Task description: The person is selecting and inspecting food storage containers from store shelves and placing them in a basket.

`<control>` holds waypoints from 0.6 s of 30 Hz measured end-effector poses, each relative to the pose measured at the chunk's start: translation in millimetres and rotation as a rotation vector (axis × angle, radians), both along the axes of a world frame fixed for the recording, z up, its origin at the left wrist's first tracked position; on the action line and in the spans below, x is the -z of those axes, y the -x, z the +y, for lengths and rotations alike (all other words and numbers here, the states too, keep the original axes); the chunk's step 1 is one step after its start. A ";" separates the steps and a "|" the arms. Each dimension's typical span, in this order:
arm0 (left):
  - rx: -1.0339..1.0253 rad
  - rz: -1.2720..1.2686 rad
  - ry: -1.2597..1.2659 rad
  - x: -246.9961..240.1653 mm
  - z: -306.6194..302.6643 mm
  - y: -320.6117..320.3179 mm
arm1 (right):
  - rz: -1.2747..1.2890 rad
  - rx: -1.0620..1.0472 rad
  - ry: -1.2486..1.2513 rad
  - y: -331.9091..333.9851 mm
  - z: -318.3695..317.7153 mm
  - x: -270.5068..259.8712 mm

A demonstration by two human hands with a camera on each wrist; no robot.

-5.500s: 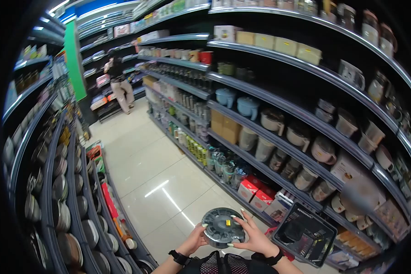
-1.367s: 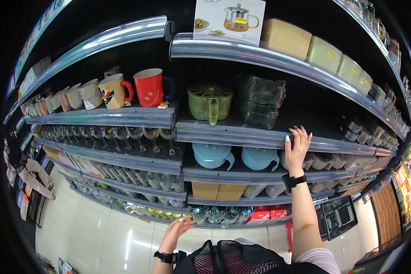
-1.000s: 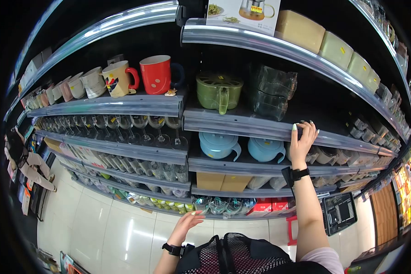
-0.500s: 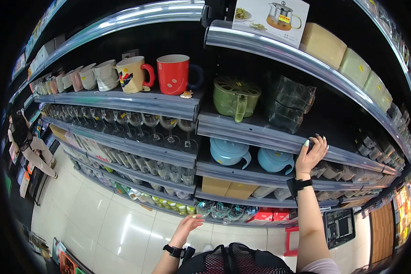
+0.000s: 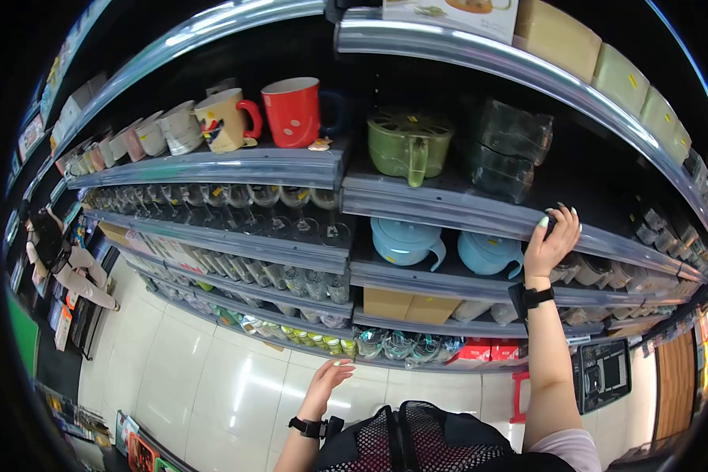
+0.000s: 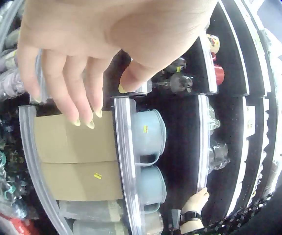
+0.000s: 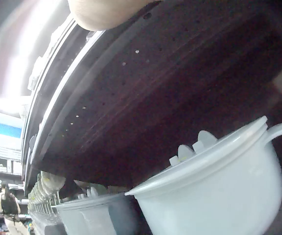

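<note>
My right hand (image 5: 553,240) rests on the front edge of a dark shelf (image 5: 448,212), its fingertips over the lip. A green lidded pot with a handle (image 5: 409,145) and a stack of dark plastic-wrapped containers (image 5: 513,149) stand on that shelf, left of the hand. Below it sit light-blue lidded pots (image 5: 405,240), seen from close up as a pale lidded pot (image 7: 214,191) in the right wrist view. My left hand (image 5: 328,385) hangs in the air before the lower shelves with fingers loosely extended, holding nothing. Behind its fingers in the left wrist view are cardboard boxes (image 6: 77,139).
Mugs, among them a red mug (image 5: 293,114), and stemmed glasses (image 5: 267,212) line the shelves to the left. A black shopping basket (image 5: 602,374) stands on the floor at right, beside a red frame (image 5: 519,397). Another person (image 5: 63,256) stands at the far left.
In the oldest frame both hands held a round, dark, plastic-wrapped container; now neither does. Over the last second the view shifted slightly, while the right hand stayed at the shelf edge.
</note>
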State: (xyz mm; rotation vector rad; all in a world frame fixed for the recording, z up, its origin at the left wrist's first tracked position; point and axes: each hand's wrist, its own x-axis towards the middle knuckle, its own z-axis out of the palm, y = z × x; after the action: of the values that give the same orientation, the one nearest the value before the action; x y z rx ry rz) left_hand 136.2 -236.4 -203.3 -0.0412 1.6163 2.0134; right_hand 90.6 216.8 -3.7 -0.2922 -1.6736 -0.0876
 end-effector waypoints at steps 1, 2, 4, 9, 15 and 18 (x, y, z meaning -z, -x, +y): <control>-0.011 -0.019 0.006 3.0 0.5 -2.3 | -0.007 -0.014 -0.001 -0.2 0.2 -1.1; 0.007 -0.032 0.006 6.3 2.2 -3.0 | -0.018 -0.013 -0.007 -1.2 2.4 -1.1; 0.068 -0.030 0.008 8.0 10.1 -5.4 | -0.021 -0.027 0.001 -2.7 -2.6 -4.1; 0.223 0.015 -0.060 -14.2 38.6 -2.3 | -0.003 -0.026 -0.011 -1.5 4.7 -0.1; 0.232 0.101 0.001 -25.3 45.2 0.6 | 0.051 -0.001 -0.029 2.3 5.6 2.2; 0.207 0.069 0.019 -12.6 35.6 -2.7 | 0.058 0.008 -0.025 3.6 7.1 2.4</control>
State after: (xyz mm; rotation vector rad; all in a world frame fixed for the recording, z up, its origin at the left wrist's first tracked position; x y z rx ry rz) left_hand 138.9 -200.7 -190.7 0.1835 1.6109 1.8589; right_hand 87.0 223.9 -6.1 -0.2803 -1.6132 -0.1056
